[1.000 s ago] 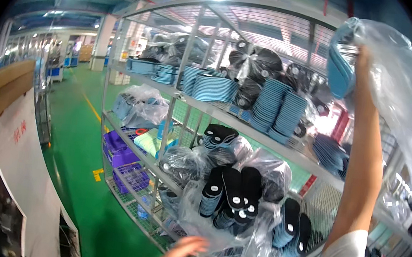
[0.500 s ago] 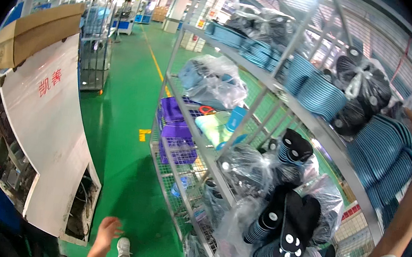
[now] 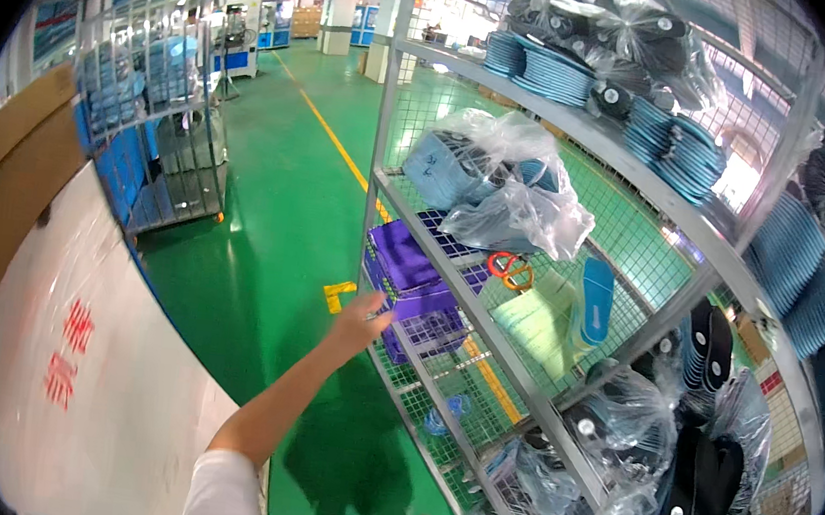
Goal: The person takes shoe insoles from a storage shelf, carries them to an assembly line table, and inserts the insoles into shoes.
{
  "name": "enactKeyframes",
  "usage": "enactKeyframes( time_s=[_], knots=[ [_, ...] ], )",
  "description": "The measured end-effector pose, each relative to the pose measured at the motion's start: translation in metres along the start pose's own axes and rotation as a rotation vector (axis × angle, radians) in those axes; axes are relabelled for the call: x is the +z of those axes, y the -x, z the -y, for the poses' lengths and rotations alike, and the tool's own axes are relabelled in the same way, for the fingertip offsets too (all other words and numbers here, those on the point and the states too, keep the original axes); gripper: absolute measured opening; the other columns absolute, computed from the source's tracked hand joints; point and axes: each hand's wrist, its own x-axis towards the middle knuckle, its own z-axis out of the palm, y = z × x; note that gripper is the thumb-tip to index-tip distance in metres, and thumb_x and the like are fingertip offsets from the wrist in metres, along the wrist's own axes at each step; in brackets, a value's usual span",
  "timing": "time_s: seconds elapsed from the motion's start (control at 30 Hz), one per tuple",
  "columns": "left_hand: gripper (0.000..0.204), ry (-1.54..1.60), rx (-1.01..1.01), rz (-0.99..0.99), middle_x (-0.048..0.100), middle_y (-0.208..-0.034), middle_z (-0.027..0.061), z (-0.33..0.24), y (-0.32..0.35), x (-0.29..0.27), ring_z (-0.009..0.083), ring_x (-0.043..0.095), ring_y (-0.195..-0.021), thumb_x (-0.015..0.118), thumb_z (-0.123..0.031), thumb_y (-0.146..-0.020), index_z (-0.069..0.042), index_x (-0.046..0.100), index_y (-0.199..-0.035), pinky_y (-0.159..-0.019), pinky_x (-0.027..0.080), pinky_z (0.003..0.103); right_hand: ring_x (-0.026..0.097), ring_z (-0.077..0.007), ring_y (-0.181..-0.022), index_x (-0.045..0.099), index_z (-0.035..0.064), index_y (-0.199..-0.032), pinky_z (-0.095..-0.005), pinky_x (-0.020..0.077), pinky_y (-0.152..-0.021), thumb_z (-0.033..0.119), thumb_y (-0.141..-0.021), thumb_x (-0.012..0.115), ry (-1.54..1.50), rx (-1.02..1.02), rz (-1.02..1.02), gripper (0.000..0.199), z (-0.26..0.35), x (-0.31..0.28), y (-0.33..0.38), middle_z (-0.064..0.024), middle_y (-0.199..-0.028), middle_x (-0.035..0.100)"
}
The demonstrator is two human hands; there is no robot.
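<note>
My left hand point(image 3: 361, 325) reaches forward over the aisle at the near edge of a metal wire-mesh rack. Its fingers look loosely apart, slightly blurred, and nothing shows in them. Just beyond the fingers is a purple fabric bin point(image 3: 418, 276) on the rack's lower left. To its right on the middle shelf lie scissors with red-orange handles point(image 3: 512, 270), a pale yellow-green sheet point(image 3: 539, 316) and a blue insole point(image 3: 593, 302). A clear plastic bag of blue insoles point(image 3: 501, 181) sits behind them. My right hand is out of view.
Stacked blue insoles point(image 3: 552, 76) and bagged black insoles line the rack's upper shelf. More black insoles point(image 3: 683, 507) stand at lower right. A white panel point(image 3: 104, 326) and a cardboard box point(image 3: 11, 205) border the left. A wheeled cage cart point(image 3: 176, 162) stands farther down the green floor.
My left hand has moved forward and right toward the purple bin. My right arm, at the upper shelf before, has left the view. The view has turned and come closer to the rack's left end.
</note>
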Motion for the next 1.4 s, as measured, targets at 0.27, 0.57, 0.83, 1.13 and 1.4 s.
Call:
enactKeyframes(
  time_s=[0.27, 0.57, 0.83, 1.13, 1.4],
  knots=[
    [0.099, -0.415, 0.423, 0.157, 0.011, -0.141, 0.0205, -0.074, -0.236, 0.108, 0.0344, 0.007, -0.131, 0.066, -0.05, -0.065, -0.005, 0.014, -0.136, -0.104, 0.014, 0.047, 0.054, -0.0318, -0.1, 0.057, -0.0042, -0.104, -0.0409, 0.0391, -0.089, 0.019, -0.075, 0.064, -0.254, -0.129, 0.131, 0.038, -0.037, -0.008, -0.116, -0.0165, -0.106, 0.057],
    [0.013, -0.378, 1.176, 0.506, 0.055, -0.079, 0.0097, -0.05, -0.286, 0.088, 0.0276, 0.053, -0.076, 0.055, -0.013, -0.074, -0.005, 0.053, -0.083, -0.071, 0.04, 0.037, 0.04, -0.0348, -0.116, 0.051, 0.0041, -0.112, -0.0398, 0.0323, -0.096, 0.009, -0.07, 0.061, 0.496, -0.086, -0.683, 0.043, -0.101, -0.062, -0.321, -0.0184, -0.123, 0.042],
    [0.037, -0.154, 1.044, 0.948, 0.054, -0.081, 0.0139, -0.034, -0.323, 0.039, 0.0304, 0.052, -0.078, 0.059, -0.021, -0.075, -0.004, 0.047, -0.105, -0.071, 0.042, 0.038, 0.057, -0.0311, -0.082, 0.056, 0.0039, -0.102, -0.0389, 0.0413, -0.085, 0.009, -0.069, 0.054, 0.336, 0.322, -0.154, 0.033, -0.15, -0.044, -0.359, -0.0156, -0.082, 0.058],
    [0.042, -0.076, 1.316, 0.973, 0.035, -0.123, 0.0205, -0.064, -0.365, 0.068, 0.0332, 0.042, -0.11, 0.056, -0.02, -0.076, 0.0, 0.046, -0.112, -0.09, 0.038, 0.039, 0.056, -0.0284, -0.064, 0.061, 0.0001, -0.085, -0.0357, 0.0451, -0.063, 0.008, -0.073, 0.055, -0.082, 0.193, 0.132, 0.015, -0.085, -0.025, -0.38, -0.0122, -0.096, 0.048],
    [0.025, -0.277, 1.485, 1.041, 0.049, -0.043, 0.0092, -0.067, -0.397, 0.116, 0.0269, 0.049, -0.042, 0.055, -0.018, -0.067, -0.007, 0.051, -0.044, -0.049, 0.04, 0.037, 0.054, -0.0308, -0.088, 0.056, 0.0016, -0.082, -0.0342, 0.0453, -0.071, 0.002, -0.075, 0.051, -0.164, 0.517, -0.16, 0.009, -0.084, -0.02, -0.373, -0.0139, -0.107, 0.045]
  ],
)
